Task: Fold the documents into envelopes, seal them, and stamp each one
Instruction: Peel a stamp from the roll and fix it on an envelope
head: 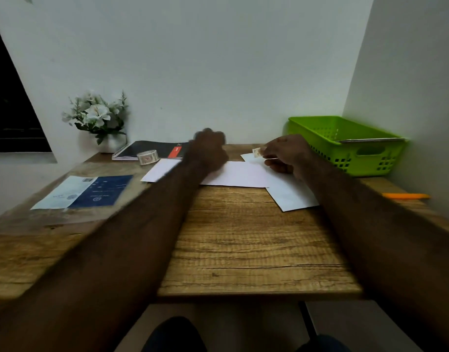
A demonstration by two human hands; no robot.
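Flat white envelope, small stamp

The near half of the wooden counter lies bare. White paper envelopes lie flat across the middle, easily passed over. At the far right a green slotted plastic basket fills the corner by the wall. At the back left stand a white pot of flowers, a black spiral notebook and a tape roll.

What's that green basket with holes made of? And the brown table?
The green basket with holes looks like moulded plastic: bright even colour, smooth rim, neat grid of cut-outs. The brown table looks like wood, or wood-print board: matte, with grain lines and dark cracks.
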